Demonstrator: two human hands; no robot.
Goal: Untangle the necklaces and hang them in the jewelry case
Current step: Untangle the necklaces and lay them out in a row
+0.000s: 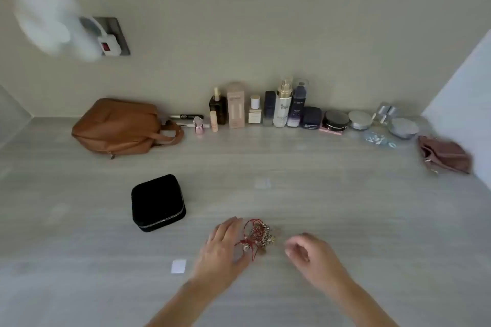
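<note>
A tangled heap of necklaces (259, 233), red cord mixed with silver and gold chain and small charms, lies on the pale wood-grain table near the front. My left hand (223, 245) rests flat beside the heap's left edge, fingers spread and touching the red cord. My right hand (305, 251) hovers just right of the heap, fingers loosely curled, holding nothing. The black velvet jewelry case (157, 202) with a silver zipper stands zipped shut to the left of the heap, a hand's width beyond my left hand.
A tan leather bag (119, 127) lies at the back left. A row of cosmetic bottles and jars (281, 111) lines the wall. A mauve pouch (443, 154) sits at the far right. A small white sticker (178, 266) lies near my left forearm.
</note>
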